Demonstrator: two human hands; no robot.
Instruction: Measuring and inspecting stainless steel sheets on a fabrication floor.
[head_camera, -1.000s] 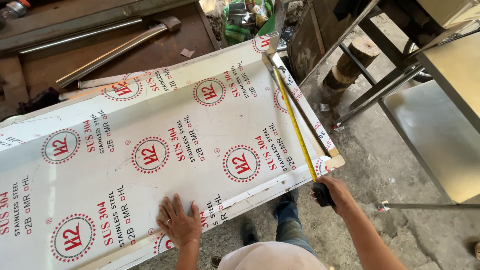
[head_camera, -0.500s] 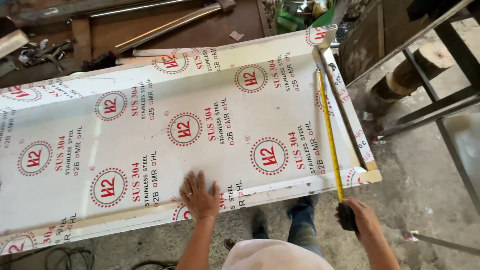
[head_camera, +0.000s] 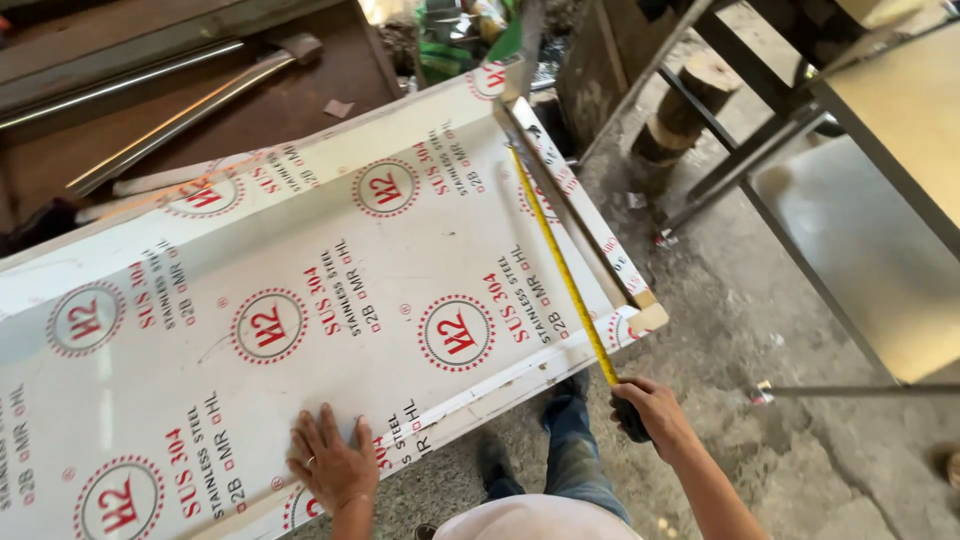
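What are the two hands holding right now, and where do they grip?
Right hand grips the tape measure by its dark case, blade extended. Left hand holds nothing, pressed flat on the film-covered metal sheet.

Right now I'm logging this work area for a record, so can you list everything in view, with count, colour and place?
sheet metal panel: one, white film with red round marks, across the middle
tape measure blade: one, yellow, stretched along the panel's right end
tape measure case: one, black, at the near right corner
metal bars: two, grey, on the brown surface at top left
wood log: one, tan, on the floor at top right
metal frame: one, dark, at right
concrete floor: grey, at right and below
left hand: flat on the panel's near edge
right hand: grip closed on the tape measure case
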